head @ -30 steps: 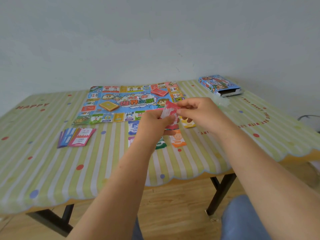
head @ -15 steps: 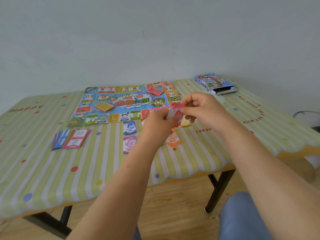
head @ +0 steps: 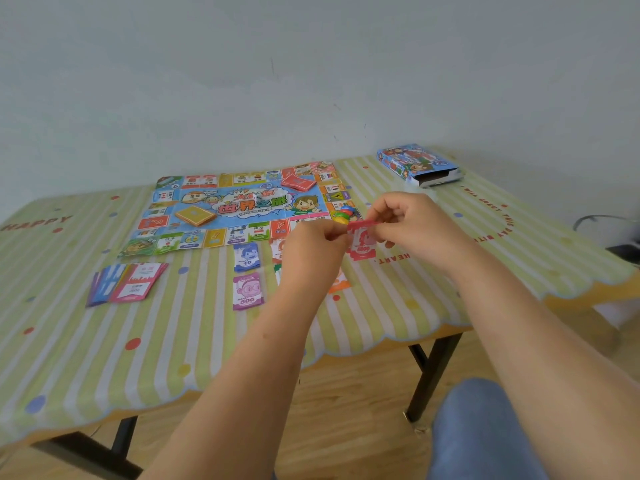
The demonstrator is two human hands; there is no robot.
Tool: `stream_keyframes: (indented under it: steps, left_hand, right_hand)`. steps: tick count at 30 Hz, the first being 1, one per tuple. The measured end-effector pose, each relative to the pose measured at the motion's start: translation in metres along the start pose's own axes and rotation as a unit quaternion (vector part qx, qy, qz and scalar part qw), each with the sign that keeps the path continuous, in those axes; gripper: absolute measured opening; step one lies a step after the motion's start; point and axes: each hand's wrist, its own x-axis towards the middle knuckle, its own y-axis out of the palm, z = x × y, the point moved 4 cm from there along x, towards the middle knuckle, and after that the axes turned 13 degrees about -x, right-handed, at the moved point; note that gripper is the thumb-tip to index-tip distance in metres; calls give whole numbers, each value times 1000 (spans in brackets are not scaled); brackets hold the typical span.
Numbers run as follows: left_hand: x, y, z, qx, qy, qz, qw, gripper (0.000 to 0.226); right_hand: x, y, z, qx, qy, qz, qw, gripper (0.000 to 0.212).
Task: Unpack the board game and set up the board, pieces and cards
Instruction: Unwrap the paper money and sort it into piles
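Both hands are raised over the table's middle, just in front of the game board (head: 242,206). My left hand (head: 311,251) and my right hand (head: 408,226) pinch a small stack of red play-money notes (head: 362,242) between them. On the cloth lie a blue "10" note (head: 246,257) and a purple "500" note (head: 247,291); an orange note (head: 337,282) and others are partly hidden behind my left hand. The board carries a yellow card deck (head: 195,216), a red card deck (head: 298,182) and coloured pawns (head: 344,214).
A fanned pile of pink and blue cards (head: 126,282) lies at the left on the striped tablecloth (head: 104,341). The open game box (head: 419,166) sits at the far right corner by the wall. My knee (head: 485,427) shows below the table edge.
The red notes have shifted right and tipped flatter between my hands; my right hand now pinches them from above. The camera has swung slightly left and down.
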Motion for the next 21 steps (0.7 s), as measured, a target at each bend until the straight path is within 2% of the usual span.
stream_keyframes:
  steps: [15,21]
  left_hand:
    - [-3,8,0,30,-12,16,999,16]
    - [0,6,0,-3,-22,13,1000,13]
  right_hand:
    - [-6,10,-12,1,18,15,1000,20]
    - [-5,6,-10,12,31,14,999,18]
